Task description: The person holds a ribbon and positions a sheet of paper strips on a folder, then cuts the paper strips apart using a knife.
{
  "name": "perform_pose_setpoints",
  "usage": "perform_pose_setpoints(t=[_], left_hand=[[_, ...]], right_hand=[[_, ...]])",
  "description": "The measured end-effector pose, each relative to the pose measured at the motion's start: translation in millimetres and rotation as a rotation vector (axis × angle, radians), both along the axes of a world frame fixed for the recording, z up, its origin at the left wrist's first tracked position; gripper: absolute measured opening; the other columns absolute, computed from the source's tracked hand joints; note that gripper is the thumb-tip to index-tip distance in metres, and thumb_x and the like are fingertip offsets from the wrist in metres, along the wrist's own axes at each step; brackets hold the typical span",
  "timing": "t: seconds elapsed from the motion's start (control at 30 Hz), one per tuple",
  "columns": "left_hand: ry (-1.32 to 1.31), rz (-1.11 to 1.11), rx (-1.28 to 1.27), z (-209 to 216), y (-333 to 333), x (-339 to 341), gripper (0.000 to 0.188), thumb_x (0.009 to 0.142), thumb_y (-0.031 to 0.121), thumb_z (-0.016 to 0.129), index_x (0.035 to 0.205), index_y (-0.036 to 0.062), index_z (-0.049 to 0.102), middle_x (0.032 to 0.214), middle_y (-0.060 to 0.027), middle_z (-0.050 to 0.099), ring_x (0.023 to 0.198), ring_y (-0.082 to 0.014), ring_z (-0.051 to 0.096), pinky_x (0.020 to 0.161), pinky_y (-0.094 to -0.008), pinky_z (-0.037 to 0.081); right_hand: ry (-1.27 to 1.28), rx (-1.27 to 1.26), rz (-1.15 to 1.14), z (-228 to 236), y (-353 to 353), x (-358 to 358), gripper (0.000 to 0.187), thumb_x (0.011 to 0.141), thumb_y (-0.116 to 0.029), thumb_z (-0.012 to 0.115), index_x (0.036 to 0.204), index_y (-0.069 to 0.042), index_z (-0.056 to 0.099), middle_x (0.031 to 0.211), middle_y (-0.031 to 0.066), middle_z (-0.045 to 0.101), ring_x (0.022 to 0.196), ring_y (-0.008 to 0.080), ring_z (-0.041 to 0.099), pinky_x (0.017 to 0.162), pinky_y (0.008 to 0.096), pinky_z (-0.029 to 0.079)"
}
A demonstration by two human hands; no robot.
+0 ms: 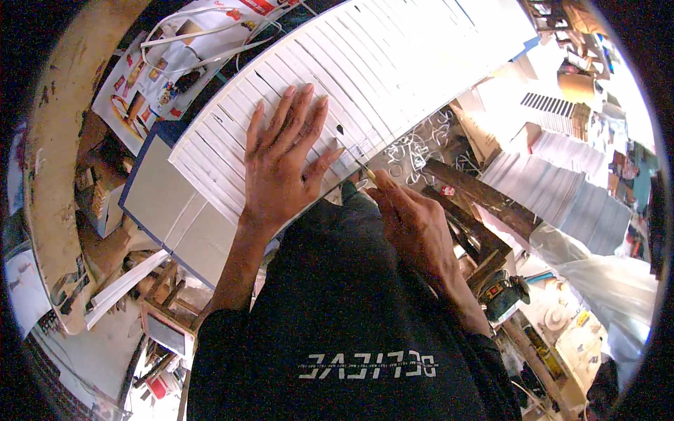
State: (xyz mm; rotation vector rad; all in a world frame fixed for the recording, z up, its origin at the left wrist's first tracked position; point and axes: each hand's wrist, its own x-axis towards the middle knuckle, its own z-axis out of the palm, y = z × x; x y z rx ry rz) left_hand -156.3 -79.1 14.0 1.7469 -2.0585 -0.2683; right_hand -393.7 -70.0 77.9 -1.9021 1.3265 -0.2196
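A long row of white, closely packed strips (337,77), with thin dark gaps between them, slants away from me to the upper right. My left hand (279,158) lies palm down on its near end, fingers spread and thumb toward the right edge. Closed around a slim tool with a pale handle (370,174) is my right hand (415,221), just off that edge. The tool's thin dark tip reaches the strips near my left thumb; its exact kind I cannot make out. A small dark mark (340,130) shows on the strips close by.
A grey board with blue edging (168,200) sticks out under the strips at left. Tangled white strands (421,147) hang beyond the right edge, near a dark wooden beam (484,193). Further right are stacked paper sheets (562,196) and clear plastic (604,270). A printed sheet (151,88) lies upper left.
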Motion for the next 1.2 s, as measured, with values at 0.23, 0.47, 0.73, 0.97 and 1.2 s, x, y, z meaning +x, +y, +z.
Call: perform_pose_setpoints(t=[0.23, 0.47, 0.73, 0.97, 1.2], left_hand=[[0.021, 0.003, 0.001, 2.6, -1.5, -1.0, 0.062, 0.102, 0.041, 0.061, 0.155, 0.0103, 0.053, 0.166, -0.0108, 0.044, 0.156, -0.0292, 0.036, 0.127, -0.0559, 0.020], [0.041, 0.009, -0.020, -0.9, 1.0, 0.3, 0.060, 0.102, 0.041, 0.061, 0.152, 0.0105, 0.056, 0.165, -0.0102, 0.046, 0.155, -0.0281, 0.038, 0.128, -0.0549, 0.019], [0.031, 0.009, -0.010, -5.9, 0.9, 3.0, 0.062, 0.102, 0.042, 0.061, 0.155, 0.0119, 0.053, 0.166, -0.0105, 0.044, 0.156, -0.0294, 0.036, 0.128, -0.0556, 0.018], [0.085, -0.046, 0.000, -2.4, 3.0, 8.8, 0.062, 0.101, 0.040, 0.063, 0.153, 0.0085, 0.054, 0.166, -0.0151, 0.042, 0.157, -0.0284, 0.034, 0.129, -0.0544, 0.016], [0.147, -0.104, 0.021, -1.7, 4.5, 17.5, 0.060, 0.098, 0.038, 0.069, 0.149, 0.0076, 0.059, 0.165, -0.0200, 0.041, 0.157, -0.0317, 0.034, 0.128, -0.0560, 0.016]], right_hand=[[0.055, -0.049, 0.039, 3.9, 2.7, -0.5, 0.039, 0.101, -0.008, 0.066, 0.139, -0.010, 0.062, 0.103, 0.0195, 0.078, 0.087, 0.0372, 0.078, 0.072, 0.0451, 0.061], [0.383, 0.015, 0.115, 32.9, 6.7, 9.1, 0.025, 0.103, -0.015, 0.061, 0.127, -0.006, 0.059, 0.090, 0.0226, 0.072, 0.076, 0.0442, 0.071, 0.062, 0.0521, 0.054], [0.304, -0.003, 0.116, 33.9, 3.4, 7.7, 0.021, 0.103, -0.015, 0.056, 0.121, -0.005, 0.062, 0.086, 0.0263, 0.071, 0.079, 0.0471, 0.071, 0.068, 0.0568, 0.053], [0.554, 0.256, -0.020, 57.0, 12.7, -21.8, 0.024, 0.101, -0.016, 0.064, 0.121, -0.005, 0.070, 0.090, 0.0253, 0.074, 0.088, 0.0438, 0.074, 0.075, 0.0479, 0.057], [0.079, 0.108, -0.123, 32.4, 9.5, 13.7, 0.040, 0.100, -0.005, 0.068, 0.139, -0.008, 0.064, 0.107, 0.0224, 0.076, 0.084, 0.0371, 0.075, 0.076, 0.0387, 0.059]])
